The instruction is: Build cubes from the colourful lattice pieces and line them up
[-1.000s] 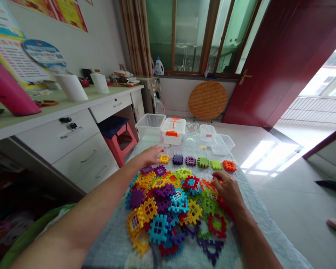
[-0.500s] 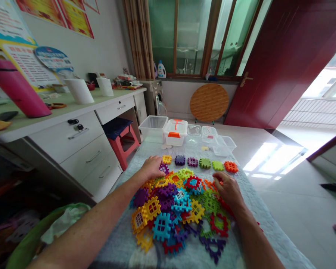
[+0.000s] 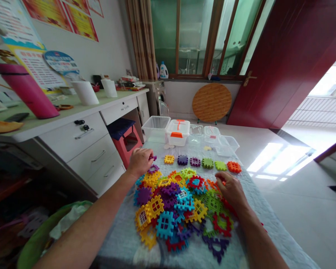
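A mixed pile of interlocking plastic building tiles (image 3: 165, 224) covers the middle of the cloth in many colours. Raised at the pile's far left, my left hand (image 3: 141, 160) pinches a small purple building tile (image 3: 153, 158). Another purple tile lies just below these fingers. My right hand (image 3: 232, 188) rests at the pile's right side with fingers curled beside orange tiles (image 3: 212, 184); what is in its fingertips, if anything, is hidden. Beyond the pile runs a row of joined blocks: yellow (image 3: 169, 159), dark purple (image 3: 182, 160), purple (image 3: 195, 161), two greens (image 3: 207, 163) and orange (image 3: 234, 167).
At the table's far end stand an open clear bin (image 3: 156, 129), a lidded box with orange clasps (image 3: 178, 138) and several smaller clear containers (image 3: 227, 146). A desk (image 3: 64, 129) and a pink stool (image 3: 128, 144) are to the left.
My left hand has moved left and slightly up from beside the yellow block, carrying a purple tile. My right hand stays at the pile's right side. The view has shifted slightly.
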Demonstrator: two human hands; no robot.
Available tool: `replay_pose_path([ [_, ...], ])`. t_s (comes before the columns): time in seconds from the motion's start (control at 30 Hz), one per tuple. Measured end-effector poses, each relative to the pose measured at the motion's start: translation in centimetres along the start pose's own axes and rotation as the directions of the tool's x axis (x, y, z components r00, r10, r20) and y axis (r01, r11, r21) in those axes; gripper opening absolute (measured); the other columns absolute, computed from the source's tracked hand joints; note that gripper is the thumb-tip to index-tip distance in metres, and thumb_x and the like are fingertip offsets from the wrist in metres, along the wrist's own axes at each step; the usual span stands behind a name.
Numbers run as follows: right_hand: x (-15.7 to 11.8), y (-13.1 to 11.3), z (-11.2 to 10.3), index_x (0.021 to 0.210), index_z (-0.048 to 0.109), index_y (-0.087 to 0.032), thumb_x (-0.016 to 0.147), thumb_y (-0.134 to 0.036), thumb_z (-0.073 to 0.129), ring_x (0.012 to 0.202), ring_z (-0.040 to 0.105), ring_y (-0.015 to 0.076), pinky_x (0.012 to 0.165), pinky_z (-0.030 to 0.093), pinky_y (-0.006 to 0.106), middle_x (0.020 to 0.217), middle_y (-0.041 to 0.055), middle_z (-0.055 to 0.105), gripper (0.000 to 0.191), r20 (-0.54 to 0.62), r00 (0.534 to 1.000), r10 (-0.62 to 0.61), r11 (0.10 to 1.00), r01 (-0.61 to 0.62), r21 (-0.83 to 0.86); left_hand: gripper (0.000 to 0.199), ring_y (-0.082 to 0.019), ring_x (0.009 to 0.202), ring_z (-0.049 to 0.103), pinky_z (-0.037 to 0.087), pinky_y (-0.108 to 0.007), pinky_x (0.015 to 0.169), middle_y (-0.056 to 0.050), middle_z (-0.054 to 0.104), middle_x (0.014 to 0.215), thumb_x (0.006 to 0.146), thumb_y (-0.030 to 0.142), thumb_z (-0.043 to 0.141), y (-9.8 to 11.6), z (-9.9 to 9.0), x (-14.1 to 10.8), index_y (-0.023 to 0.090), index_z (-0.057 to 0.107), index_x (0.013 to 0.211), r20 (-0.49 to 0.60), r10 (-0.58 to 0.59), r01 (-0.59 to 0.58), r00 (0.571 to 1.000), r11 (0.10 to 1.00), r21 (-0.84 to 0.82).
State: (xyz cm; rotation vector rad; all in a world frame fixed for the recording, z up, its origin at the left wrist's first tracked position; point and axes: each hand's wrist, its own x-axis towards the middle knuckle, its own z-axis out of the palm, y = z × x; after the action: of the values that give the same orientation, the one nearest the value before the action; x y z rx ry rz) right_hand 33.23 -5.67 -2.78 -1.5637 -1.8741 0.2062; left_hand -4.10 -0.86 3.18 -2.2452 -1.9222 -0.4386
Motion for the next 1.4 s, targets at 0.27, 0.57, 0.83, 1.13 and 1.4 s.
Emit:
replay_pose_path([
  [0.27, -0.1, 0.2, 0.2, 0.085, 0.067, -0.019, 0.082, -0.027, 0.046, 0.076, 0.064, 0.0192, 0.072, 0.046, 0.03, 0.083, 0.0054, 0.069, 0.023, 0.012, 1.0, -0.006, 1.0, 0.006, -0.001, 0.006, -0.026, 0.094, 0.058, 0.03, -0.044, 0.101, -0.008, 0.066, 0.088, 0.083, 0.024, 0.054, 0.2, 1.0, -2.2, 0.021, 0.059, 0.083, -0.05, 0.134, -0.13, 0.99, 0.989, 0.076],
  [0.57, -0.1, 0.2, 0.2, 0.086, 0.067, -0.02, 0.082, -0.027, 0.046, 0.077, 0.064, 0.0192, 0.074, 0.046, 0.03, 0.085, 0.0053, 0.07, 0.022, 0.009, 1.0, 0.002, 1.0, -0.002, -0.006, 0.028, -0.024, 0.09, 0.062, 0.039, -0.04, 0.091, -0.005, 0.068, 0.089, 0.079, 0.049, 0.059, 0.0, 1.3, -2.2, 0.022, 0.064, 0.082, 0.252, 0.083, -0.067, 0.964, 0.995, -0.071],
  [0.83, 0.0, -0.1, 0.1, 0.085, 0.067, -0.019, 0.082, -0.028, 0.044, 0.076, 0.063, 0.0195, 0.073, 0.046, 0.031, 0.084, 0.0062, 0.07, 0.024, 0.019, 1.0, 0.012, 1.0, -0.012, -0.01, 0.06, -0.029, 0.109, 0.06, 0.044, -0.035, 0.089, -0.012, 0.066, 0.118, 0.07, 0.051, 0.066, -0.7, 1.3, -0.9, 0.018, 0.059, 0.119, 0.451, -0.067, 0.072, 0.89, 0.997, 0.005],
  [1.13, -0.1, 0.0, 0.2, 0.084, 0.067, -0.019, 0.08, -0.025, 0.045, 0.078, 0.063, 0.0198, 0.074, 0.046, 0.03, 0.084, 0.0062, 0.069, 0.023, 0.03, 0.999, -0.026, 0.999, 0.027, -0.044, 0.057, -0.029, 0.109, 0.062, 0.048, -0.031, 0.083, -0.012, 0.067, 0.118, 0.069, 0.049, 0.062, -1.0, 2.0, 0.0, 0.018, 0.061, 0.117, 0.497, -0.13, 0.133, 0.858, 0.991, 0.03],
  [1.4, -0.1, 0.0, 0.2, 0.085, 0.067, -0.019, 0.082, -0.027, 0.045, 0.078, 0.063, 0.0191, 0.075, 0.045, 0.03, 0.086, 0.0061, 0.07, 0.024, 0.043, 0.999, -0.009, 0.999, 0.01, -0.037, 0.054, -0.037, 0.105, 0.062, 0.049, -0.038, 0.078, -0.017, 0.067, 0.115, 0.065, 0.053, 0.063, -1.7, 3.5, 0.7, 0.016, 0.068, 0.104, 0.472, -0.18, 0.166, 0.863, 0.983, 0.073],
])
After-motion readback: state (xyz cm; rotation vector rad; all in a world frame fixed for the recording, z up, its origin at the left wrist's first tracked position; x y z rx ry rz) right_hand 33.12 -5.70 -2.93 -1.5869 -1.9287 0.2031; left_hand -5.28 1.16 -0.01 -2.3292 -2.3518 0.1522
